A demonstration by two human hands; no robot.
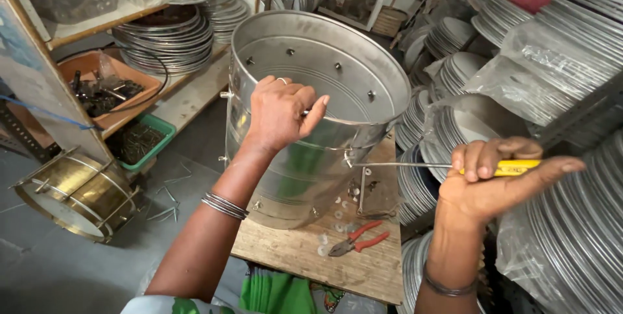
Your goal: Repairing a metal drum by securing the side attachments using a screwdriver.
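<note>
Closest to me is my right hand (496,181), fingers (477,158) curled tight round the yellow handle of a screwdriver (448,167). The thin metal shaft runs pretty much level, pointing left, and the tip sits right at a small bolt on the side wall of the drum shell (318,126). So the tool's long axis lies crosswise to the shell wall, and the shell is straight off to the left of my right fingers, just a shaft-length away.

A bit further out, my left hand (279,111) is draped over the near rim of the shell, fingers hooked over the edge and thumb out toward the inside. It looks like something small is pinched there, but I honestly can't tell what. That hand is the one actually on the shell; the right only reaches it through the tool.

The shell itself is a big shiny steel cylinder, open top, tilted a little toward me, standing on the wooden desk (363,268). Red-handled pliers (357,237) and a few loose washers (334,217) lie on the desk just beside its base.

Further back on the left, a finished brass drum (78,194) lies on the floor, and stacks of metal hoops (165,41) fill the shelves behind.
</note>
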